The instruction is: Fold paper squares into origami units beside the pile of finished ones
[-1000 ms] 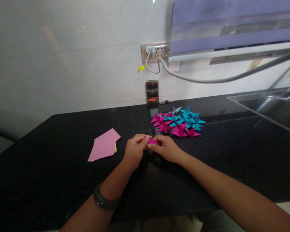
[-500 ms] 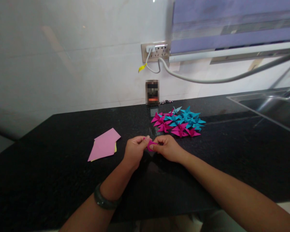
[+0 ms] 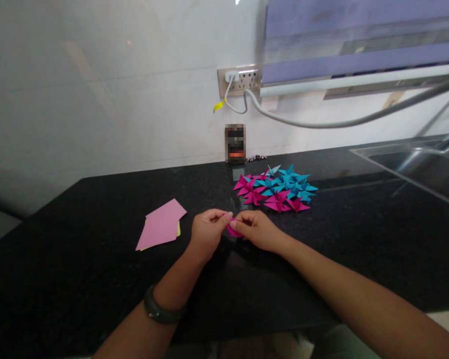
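A small folded magenta paper piece (image 3: 232,230) is pinched between both of my hands just above the black counter (image 3: 78,279). My left hand (image 3: 207,232), with a dark band on its wrist, grips the piece's left side with curled fingers. From the right, my right hand (image 3: 257,230) pinches the same piece. Most of the paper is hidden by my fingers. Behind my hands lies a cluster of folded magenta and blue paper shapes (image 3: 279,190).
A stack of flat pink sheets (image 3: 160,225) with a yellow one beneath lies left of my hands. A blurred dark box (image 3: 235,143) stands against the white wall under a power socket (image 3: 239,81) with cables. A steel sink (image 3: 422,169) is at the right.
The magenta piece has turned and dropped slightly between my fingers; both hands stay in nearly the same place, still pinching it.
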A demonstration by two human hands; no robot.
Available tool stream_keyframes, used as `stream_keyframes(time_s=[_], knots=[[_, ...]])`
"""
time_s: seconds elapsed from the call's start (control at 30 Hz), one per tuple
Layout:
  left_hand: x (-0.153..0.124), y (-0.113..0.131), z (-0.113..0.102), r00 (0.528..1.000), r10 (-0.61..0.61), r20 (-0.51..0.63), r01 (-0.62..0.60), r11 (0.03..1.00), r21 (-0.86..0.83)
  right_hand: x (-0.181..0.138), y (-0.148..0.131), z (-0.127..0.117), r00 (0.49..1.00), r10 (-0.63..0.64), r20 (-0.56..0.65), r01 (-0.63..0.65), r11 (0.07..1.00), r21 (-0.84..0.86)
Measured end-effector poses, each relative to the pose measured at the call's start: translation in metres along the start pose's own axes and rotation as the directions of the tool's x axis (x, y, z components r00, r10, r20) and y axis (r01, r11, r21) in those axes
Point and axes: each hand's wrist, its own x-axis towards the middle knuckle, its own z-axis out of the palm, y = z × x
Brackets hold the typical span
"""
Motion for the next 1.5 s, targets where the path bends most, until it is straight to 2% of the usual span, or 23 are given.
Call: stream_keyframes(time_s=[0.17,0.3,0.43,0.5,0.57,0.63,0.7,0.77,0.83,0.93,1.0,1.07,1.17,1.3,1.4,1.5], knots=[[-0.002,0.001,0.000,0.998,0.064,0.029,-0.065,0.996,0.062,-0.002,-0.007,0.001,0.989,-0.134,-0.059,0.125,0.982,-0.138],[-0.004,0.005,0.001,0.994,0.112,0.010,-0.112,0.985,0.131,-0.003,-0.007,0.002,0.990,-0.112,-0.090,0.095,0.980,-0.177],[-0.006,0.007,0.002,0.994,0.108,-0.020,-0.105,0.988,0.113,-0.001,-0.001,0.001,0.999,0.037,0.018,-0.037,0.999,-0.011],[-0.005,0.007,0.002,0.995,0.102,-0.013,-0.101,0.991,0.092,0.000,0.001,-0.001,0.996,0.064,0.061,-0.068,0.995,0.069],[-0.005,0.006,0.002,0.996,0.088,-0.006,-0.088,0.993,0.082,0.001,0.001,-0.004,0.997,0.078,0.019,-0.079,0.987,0.140],[-0.004,0.004,0.003,0.999,0.053,0.011,-0.054,0.996,0.077,0.003,0.002,-0.006,0.993,0.098,-0.072,-0.081,0.974,0.209],[-0.003,0.000,0.004,0.998,-0.009,0.065,0.004,0.997,0.075,0.005,0.003,-0.008,0.983,0.111,-0.148,-0.073,0.968,0.241],[-0.003,-0.003,0.004,0.988,-0.067,0.138,0.055,0.995,0.085,0.006,0.005,-0.009,0.977,0.083,-0.195,-0.048,0.983,0.177],[-0.004,-0.006,0.005,0.974,-0.091,0.208,0.070,0.992,0.104,0.006,0.006,-0.011,0.978,0.003,-0.208,0.000,1.000,0.014],[-0.005,-0.006,0.005,0.951,-0.086,0.298,0.059,0.993,0.098,0.004,0.003,-0.016,0.977,-0.140,-0.162,0.099,0.966,-0.238],[-0.006,-0.004,0.005,0.945,-0.081,0.318,0.054,0.994,0.094,0.003,0.001,-0.019,0.976,-0.181,-0.118,0.142,0.948,-0.284],[-0.006,-0.001,0.005,0.955,-0.080,0.285,0.055,0.994,0.095,0.002,-0.001,-0.020,0.984,-0.139,-0.111,0.114,0.971,-0.208],[-0.007,0.001,0.006,0.977,-0.069,0.201,0.059,0.997,0.055,0.003,-0.003,-0.016,0.995,0.006,-0.096,0.001,0.997,0.072],[-0.007,0.002,0.007,0.986,-0.062,0.155,0.067,0.997,-0.030,0.005,-0.004,-0.007,0.992,0.091,-0.081,-0.055,0.929,0.366],[-0.007,0.000,0.007,0.985,-0.075,0.156,0.090,0.992,-0.089,0.005,-0.005,-0.003,0.975,0.181,-0.130,-0.108,0.892,0.438],[-0.007,-0.001,0.007,0.985,-0.057,0.165,0.074,0.993,-0.095,0.004,-0.004,-0.006,0.975,0.162,-0.151,-0.090,0.911,0.402]])
